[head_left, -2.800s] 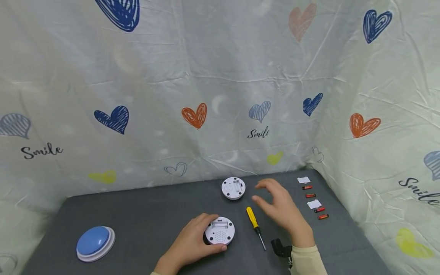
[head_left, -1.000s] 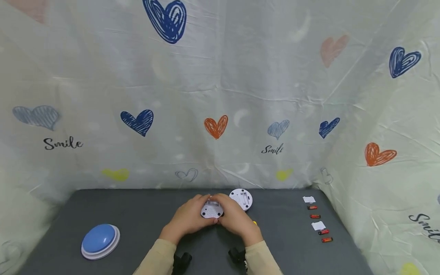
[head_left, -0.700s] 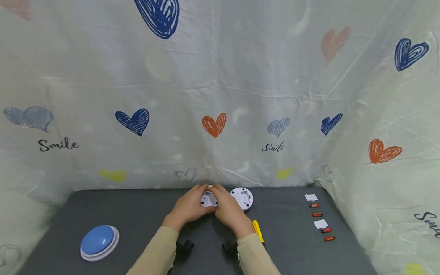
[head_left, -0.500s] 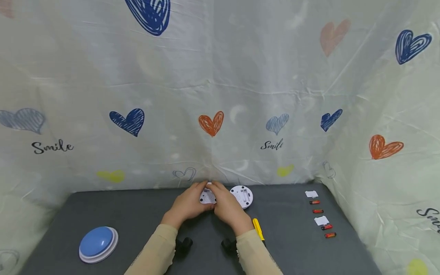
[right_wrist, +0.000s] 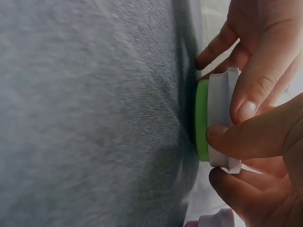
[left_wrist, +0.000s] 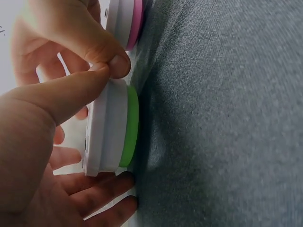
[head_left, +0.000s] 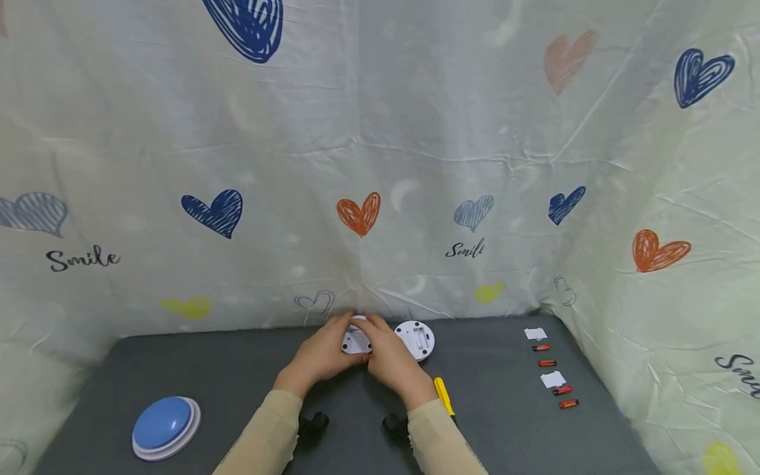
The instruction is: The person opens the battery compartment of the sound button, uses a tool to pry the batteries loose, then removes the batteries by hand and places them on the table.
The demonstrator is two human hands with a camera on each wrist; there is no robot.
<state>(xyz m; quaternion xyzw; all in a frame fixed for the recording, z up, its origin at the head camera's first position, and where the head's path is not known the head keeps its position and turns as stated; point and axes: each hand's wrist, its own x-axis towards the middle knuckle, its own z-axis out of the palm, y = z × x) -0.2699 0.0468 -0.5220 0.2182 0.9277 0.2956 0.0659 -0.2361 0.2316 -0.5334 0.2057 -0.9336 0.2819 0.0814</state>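
Observation:
Between both hands is a round white push-button device [head_left: 356, 341], lying upside down at the back of the table; its battery slot is partly covered by fingers. Its green dome [left_wrist: 133, 127] faces the table in the left wrist view. My left hand [head_left: 323, 349] holds the left side, thumb in front and fingers behind. On the other side my right hand [head_left: 392, 359] grips the rim, its thumb [right_wrist: 246, 139] meeting the left thumb. Just right of them, a second upturned button device [head_left: 415, 340] shows its open battery slot; its pink dome [left_wrist: 136, 23] appears in the left wrist view.
A blue-domed button [head_left: 163, 425] stands upright at the left. The yellow screwdriver [head_left: 443, 394] lies beside my right forearm, partly hidden. At the right lie two white covers [head_left: 553, 379] and several small red batteries [head_left: 568, 404]. A patterned curtain [head_left: 356, 264] borders the table's back.
My right hand has come from above the table to join the left on the green-domed device. Both have moved it to the back, left of the pink-domed one; lately they stay almost still.

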